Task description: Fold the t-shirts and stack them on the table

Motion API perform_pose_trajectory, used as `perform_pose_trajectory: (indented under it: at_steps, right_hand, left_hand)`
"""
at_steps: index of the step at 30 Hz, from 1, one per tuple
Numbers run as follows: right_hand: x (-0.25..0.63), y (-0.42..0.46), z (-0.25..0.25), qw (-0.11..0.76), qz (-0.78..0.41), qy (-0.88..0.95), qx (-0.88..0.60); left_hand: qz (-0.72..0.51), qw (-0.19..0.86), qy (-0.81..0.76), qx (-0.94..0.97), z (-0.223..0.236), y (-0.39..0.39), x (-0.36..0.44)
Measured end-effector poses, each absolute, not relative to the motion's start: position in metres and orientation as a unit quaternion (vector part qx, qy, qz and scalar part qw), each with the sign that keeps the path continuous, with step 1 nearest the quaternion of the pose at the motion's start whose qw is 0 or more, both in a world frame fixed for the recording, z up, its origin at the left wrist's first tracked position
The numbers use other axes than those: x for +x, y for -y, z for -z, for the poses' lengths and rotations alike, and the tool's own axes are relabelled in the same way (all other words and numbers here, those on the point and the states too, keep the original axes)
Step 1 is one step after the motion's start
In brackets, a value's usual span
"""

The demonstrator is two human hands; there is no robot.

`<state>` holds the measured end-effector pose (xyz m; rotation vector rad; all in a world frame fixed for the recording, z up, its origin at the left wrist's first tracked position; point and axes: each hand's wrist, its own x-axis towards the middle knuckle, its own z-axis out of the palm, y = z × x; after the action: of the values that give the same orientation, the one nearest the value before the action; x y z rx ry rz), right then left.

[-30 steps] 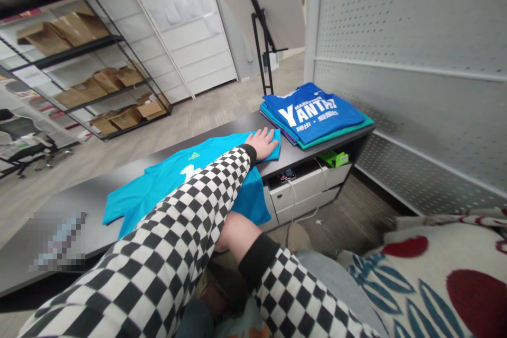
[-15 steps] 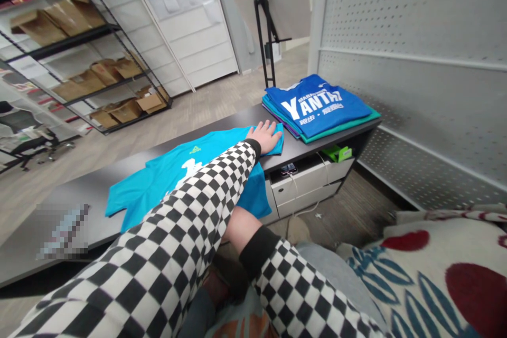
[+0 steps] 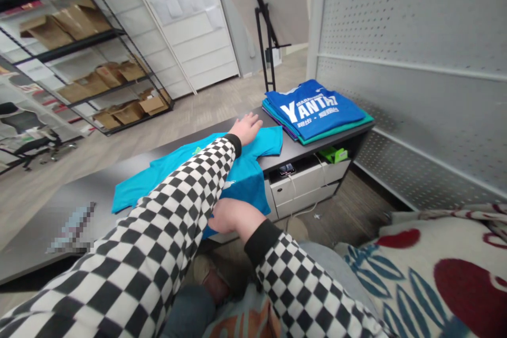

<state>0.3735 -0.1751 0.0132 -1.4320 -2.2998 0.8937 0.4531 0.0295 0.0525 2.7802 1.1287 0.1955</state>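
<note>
A turquoise T-shirt [image 3: 247,185] lies flat on the dark tabletop [image 3: 301,149], with my left forearm across it. My left hand [image 3: 246,128] rests palm down with its fingers apart, at the far edge of the shirt. My right hand [image 3: 234,216] touches the near edge of the shirt, and my left sleeve hides its fingers. To the right stands a folded stack of shirts [image 3: 315,108], with a blue "YANTAI" shirt on top. Neither hand touches that stack.
Beneath the tabletop's right end is a white drawer unit [image 3: 304,185] holding a phone [image 3: 285,170] and a green object [image 3: 332,155]. A perforated metal panel [image 3: 412,21] stands on the right. A patterned cushion [image 3: 431,280] lies at lower right. Cardboard-filled shelving [image 3: 99,74] stands behind.
My left hand has slid off the shirt's far corner, moving left along the far edge. My right hand has come forward onto the shirt's near edge.
</note>
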Motion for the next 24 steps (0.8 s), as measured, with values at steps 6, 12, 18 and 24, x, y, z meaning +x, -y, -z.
perform_pose_trajectory:
  at_steps: [6, 12, 18, 24]
  right_hand:
    - [0.371, 0.183, -0.021, 0.089, -0.341, 0.787, -0.506]
    - [0.362, 0.184, -0.009, 0.072, -0.345, 0.787, -0.507]
    - [0.357, 0.183, -0.004, 0.039, -0.336, 0.794, -0.504]
    - [0.356, 0.18, -0.002, 0.055, -0.341, 0.796, -0.497]
  left_hand:
    - [0.042, 0.016, -0.453, 0.89, -0.02, -0.048, 0.378]
    - [0.037, 0.023, -0.454, 0.89, -0.008, -0.047, 0.37]
    - [0.055, -0.001, -0.445, 0.894, -0.026, -0.052, 0.381]
    - [0.023, 0.021, -0.443, 0.896, -0.013, -0.052, 0.381]
